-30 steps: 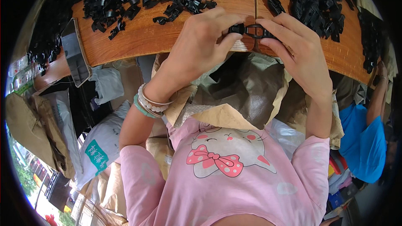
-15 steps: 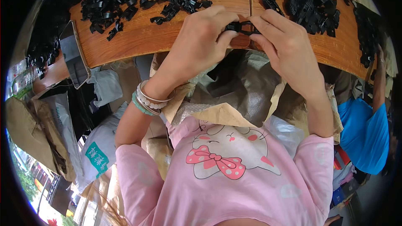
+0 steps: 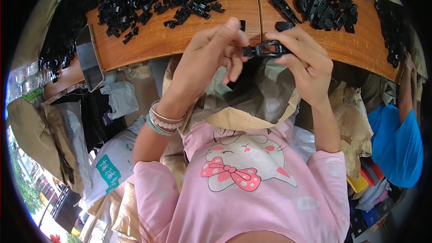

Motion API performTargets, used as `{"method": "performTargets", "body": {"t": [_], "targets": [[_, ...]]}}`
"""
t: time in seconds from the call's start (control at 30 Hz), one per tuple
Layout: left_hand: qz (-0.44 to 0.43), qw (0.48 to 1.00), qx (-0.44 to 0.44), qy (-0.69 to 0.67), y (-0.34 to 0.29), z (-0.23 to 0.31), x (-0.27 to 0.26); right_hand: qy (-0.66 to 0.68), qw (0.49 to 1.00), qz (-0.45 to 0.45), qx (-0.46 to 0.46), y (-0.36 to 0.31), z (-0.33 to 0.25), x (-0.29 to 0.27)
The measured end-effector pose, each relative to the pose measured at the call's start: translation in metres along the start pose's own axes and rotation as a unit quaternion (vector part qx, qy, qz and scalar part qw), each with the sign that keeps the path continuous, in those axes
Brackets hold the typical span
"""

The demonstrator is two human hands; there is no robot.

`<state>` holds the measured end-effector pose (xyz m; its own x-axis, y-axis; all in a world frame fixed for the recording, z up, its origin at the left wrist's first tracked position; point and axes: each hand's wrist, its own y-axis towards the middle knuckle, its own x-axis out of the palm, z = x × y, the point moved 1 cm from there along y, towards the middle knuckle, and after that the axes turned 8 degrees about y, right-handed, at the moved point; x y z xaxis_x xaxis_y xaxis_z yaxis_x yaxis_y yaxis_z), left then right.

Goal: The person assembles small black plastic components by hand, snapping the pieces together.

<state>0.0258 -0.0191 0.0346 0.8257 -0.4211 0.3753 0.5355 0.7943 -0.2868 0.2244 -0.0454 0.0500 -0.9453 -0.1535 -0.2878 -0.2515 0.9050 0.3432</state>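
Note:
A black plastic buckle-like piece (image 3: 253,51) with an open oval loop is pinched at its right end by my right hand (image 3: 310,63), just in front of the table edge. Its slimmer end points left, towards my left hand (image 3: 204,58). The fingers of that hand are spread and partly curled, apart from the piece, with a slight blur at the tips. Beneath both hands gapes a paper sack (image 3: 252,119) with a woven lining, its inside dark. On the table beyond, a short black part (image 3: 283,26) and a longer black part (image 3: 284,7) lie near my right fingers.
Heaps of small black plastic parts (image 3: 135,0) cover the far left of the wooden table (image 3: 180,40), and more parts (image 3: 324,4) are piled at the far right. A phone (image 3: 90,58) leans at the left edge. Another person's blue sleeve (image 3: 396,144) shows at the right.
Both hands were closed on the black piece at the table edge. My left hand has let go and opened; my right has brought the piece slightly lower. A short black part now shows on the table.

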Motion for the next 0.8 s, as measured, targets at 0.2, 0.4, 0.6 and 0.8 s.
{"method": "performTargets", "body": {"t": [0.2,0.4,0.6,0.8], "targets": [[-0.042,0.997,-0.016,-0.056,-0.007,0.002,0.006,0.039,0.999,0.013,-0.004,-0.001,0.004,-0.001],[-0.075,0.979,-0.010,-0.191,-0.010,-0.009,-0.003,0.040,0.999,0.010,0.005,-0.006,0.009,-0.001],[-0.037,0.996,0.002,0.078,-0.011,-0.002,0.015,-0.036,0.998,-0.003,-0.053,-0.006,0.011,0.003],[-0.065,0.998,-0.021,0.000,-0.011,-0.004,0.016,-0.089,0.986,-0.043,-0.136,0.001,0.013,-0.003]]}}
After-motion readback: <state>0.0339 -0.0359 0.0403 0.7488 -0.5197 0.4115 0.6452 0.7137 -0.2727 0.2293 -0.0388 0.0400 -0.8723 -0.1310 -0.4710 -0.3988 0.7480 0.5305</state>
